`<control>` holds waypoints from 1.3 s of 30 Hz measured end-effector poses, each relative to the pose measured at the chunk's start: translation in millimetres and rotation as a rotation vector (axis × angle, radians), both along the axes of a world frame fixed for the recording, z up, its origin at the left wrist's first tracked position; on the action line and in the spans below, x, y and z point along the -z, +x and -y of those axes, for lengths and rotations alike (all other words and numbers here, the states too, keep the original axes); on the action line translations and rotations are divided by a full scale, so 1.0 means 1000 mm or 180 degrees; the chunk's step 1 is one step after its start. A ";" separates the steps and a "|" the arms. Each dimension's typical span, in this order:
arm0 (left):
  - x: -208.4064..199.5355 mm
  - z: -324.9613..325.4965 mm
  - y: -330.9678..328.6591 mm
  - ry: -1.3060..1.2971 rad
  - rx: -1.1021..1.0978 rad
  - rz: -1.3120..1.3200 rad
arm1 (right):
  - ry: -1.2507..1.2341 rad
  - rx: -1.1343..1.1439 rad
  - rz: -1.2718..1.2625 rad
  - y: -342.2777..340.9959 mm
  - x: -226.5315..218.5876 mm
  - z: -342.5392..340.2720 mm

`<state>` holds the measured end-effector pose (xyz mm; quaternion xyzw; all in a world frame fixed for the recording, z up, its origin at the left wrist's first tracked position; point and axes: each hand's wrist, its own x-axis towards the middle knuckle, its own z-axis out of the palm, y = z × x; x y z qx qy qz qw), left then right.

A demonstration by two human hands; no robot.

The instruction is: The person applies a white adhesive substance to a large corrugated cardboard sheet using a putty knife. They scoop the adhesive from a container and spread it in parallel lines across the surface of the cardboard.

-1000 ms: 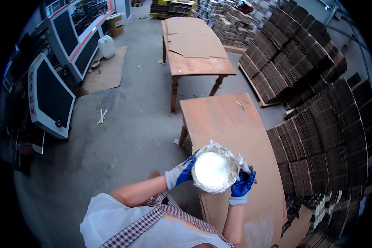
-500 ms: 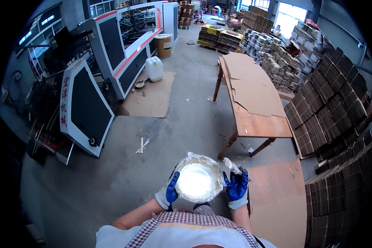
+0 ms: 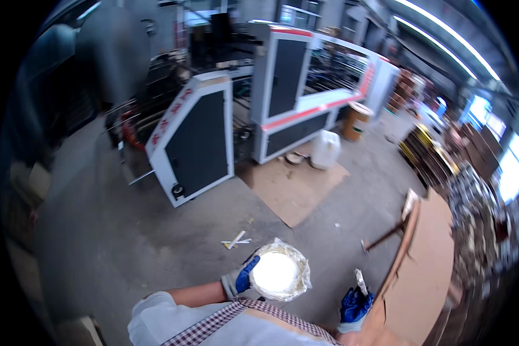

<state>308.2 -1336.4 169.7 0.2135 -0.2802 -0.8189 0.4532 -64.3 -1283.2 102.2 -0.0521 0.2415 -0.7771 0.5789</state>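
Note:
My left hand (image 3: 247, 275), in a blue-coated glove, is closed on the left side of a round bowl (image 3: 304, 278). Crinkled clear wrap covers its rim, and a bright white mass (image 3: 275, 272) fills the middle. Apart from the bowl, at the lower right, my right hand (image 3: 355, 305) wears a matching glove. Its fingers are wrapped round a short whitish, crusted stick (image 3: 360, 279) that points upward; the stick's lower end is hidden in the glove.
A wooden table (image 3: 406, 230) topped with cardboard (image 3: 435, 259) stands at the right. Ahead are a grey machine (image 3: 199, 144), a white jug (image 3: 326, 149), a brown drum (image 3: 356, 122) and a floor cardboard sheet (image 3: 297, 190). White strips (image 3: 236, 239) lie on the floor beyond the bowl.
The view has swung left, bringing the machine toward the middle. My right hand, with the stick, is now farther from the bowl. The left hand still holds the bowl.

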 end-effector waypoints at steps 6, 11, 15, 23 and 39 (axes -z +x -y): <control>0.008 0.096 -0.051 0.0296 -0.0927 -0.0208 | -0.0292 -0.0728 -0.0096 -0.022 -0.033 0.198; 0.029 0.210 -0.100 0.0298 -0.1021 -0.0227 | -0.0332 -0.0743 -0.0110 -0.073 -0.014 0.318; 0.016 0.348 -0.167 -0.0053 -0.0800 0.0116 | -0.0147 -0.0297 -0.0306 -0.173 0.022 0.390; 0.016 0.584 -0.331 0.0408 0.0800 0.0242 | -0.0009 0.0927 0.0116 -0.269 -0.027 0.479; -0.005 0.882 -0.606 0.0875 0.1871 -0.0036 | -0.0761 0.1727 0.0962 -0.452 -0.091 0.735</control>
